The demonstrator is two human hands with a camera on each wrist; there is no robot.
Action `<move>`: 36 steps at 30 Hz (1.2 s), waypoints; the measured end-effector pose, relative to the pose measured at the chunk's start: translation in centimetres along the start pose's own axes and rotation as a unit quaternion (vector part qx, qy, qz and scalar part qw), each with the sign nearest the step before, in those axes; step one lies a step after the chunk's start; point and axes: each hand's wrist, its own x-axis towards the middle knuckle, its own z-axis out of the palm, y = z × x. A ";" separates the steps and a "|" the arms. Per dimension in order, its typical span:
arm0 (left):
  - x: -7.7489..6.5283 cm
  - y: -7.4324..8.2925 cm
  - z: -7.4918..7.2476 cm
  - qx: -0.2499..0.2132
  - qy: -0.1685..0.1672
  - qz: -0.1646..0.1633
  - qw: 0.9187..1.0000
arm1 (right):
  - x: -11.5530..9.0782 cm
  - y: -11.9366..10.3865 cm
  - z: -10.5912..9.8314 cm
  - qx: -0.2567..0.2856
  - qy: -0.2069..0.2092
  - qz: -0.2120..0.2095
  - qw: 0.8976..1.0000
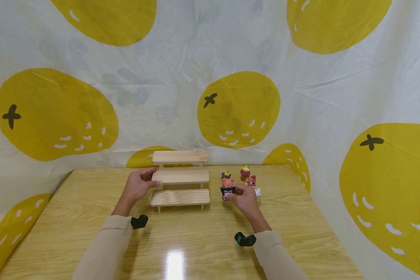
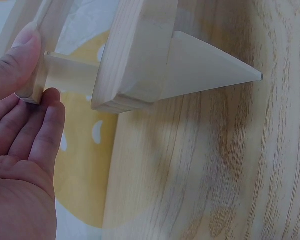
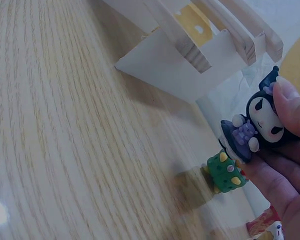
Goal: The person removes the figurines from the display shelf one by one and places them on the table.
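A wooden three-tier display stand [image 1: 180, 198] stands on the table. My left hand [image 1: 137, 187] grips the left end of its middle shelf; in the left wrist view the thumb [image 2: 17, 62] lies on one face and the fingers curl at the other. Right of the stand, my right hand [image 1: 246, 200] pinches a small figurine [image 3: 264, 120] with a black hood, white face and dark dress, held above the table. It holds a little purple toy at its chest. Behind it, in the head view, appears a pinkish-orange figurine [image 1: 227, 182].
Several other figurines stand at the right: one with blue and yellow [image 1: 226, 175], one in red with a yellow-green head [image 1: 245, 172], a pink-and-red one [image 1: 252, 181] and a white one [image 1: 258, 193] partly behind my right hand. A patterned curtain [image 1: 175, 112] hangs behind the table [image 1: 182, 237].
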 end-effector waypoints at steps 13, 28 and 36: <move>0.0 0.1 -0.1 -0.001 -0.002 -0.006 1.000 | 0.0 0.4 0.1 -0.006 0.004 0.006 1.000; 0.0 0.1 -0.1 -0.011 -0.011 -0.008 1.000 | 0.1 1.3 0.0 -0.014 0.007 0.001 1.000; 0.0 0.1 -0.2 -0.002 -0.011 -0.007 1.000 | 0.1 1.6 0.1 -0.016 0.007 0.007 1.000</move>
